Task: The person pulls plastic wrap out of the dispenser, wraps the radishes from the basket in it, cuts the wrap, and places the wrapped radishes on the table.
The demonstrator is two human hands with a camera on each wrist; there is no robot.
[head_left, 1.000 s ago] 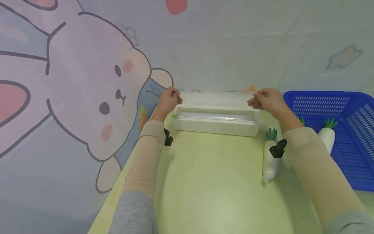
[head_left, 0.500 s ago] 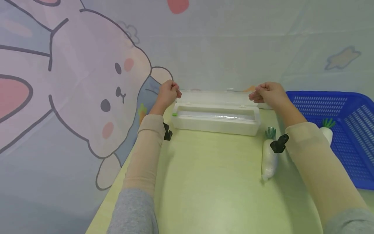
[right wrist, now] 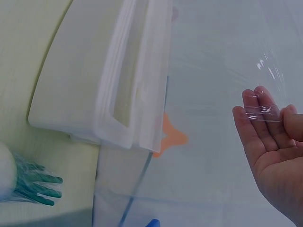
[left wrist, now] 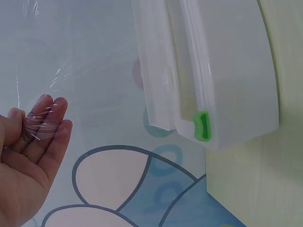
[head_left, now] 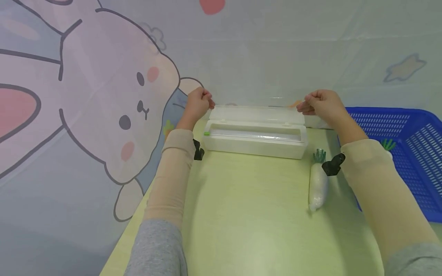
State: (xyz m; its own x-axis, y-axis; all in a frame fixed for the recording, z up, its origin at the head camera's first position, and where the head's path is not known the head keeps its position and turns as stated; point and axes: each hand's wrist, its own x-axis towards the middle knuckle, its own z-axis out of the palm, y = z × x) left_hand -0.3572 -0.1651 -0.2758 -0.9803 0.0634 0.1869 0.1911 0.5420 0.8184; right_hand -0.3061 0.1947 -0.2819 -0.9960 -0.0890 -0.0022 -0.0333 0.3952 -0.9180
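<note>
Pale printed sheet [head_left: 276, 57] behind everything; sideways cartoon rabbit [head_left: 110, 92] at left, small star [head_left: 405, 68] at right. Counter [head_left: 259, 214]: pale yellow-green, glossy near me where light pools. Blue slotted basket [head_left: 386, 110] to my right; radish leaves [head_left: 388, 144] show inside. White box [head_left: 253, 147] at the counter's far side, lid [head_left: 257, 114] tipped back, roll [head_left: 255, 135] within. Clear film [left wrist: 56, 79] hangs above and behind it; cannot tell whether it joins the roll. Plastic-wrapped radish [head_left: 318, 186] lies between box and basket, nearer me. Left grip [head_left: 198, 104] pinches one side of film, thumb to fingers; right grip [head_left: 326, 105] pinches the other. Green catch [left wrist: 202, 126] on the box's left end.
</note>
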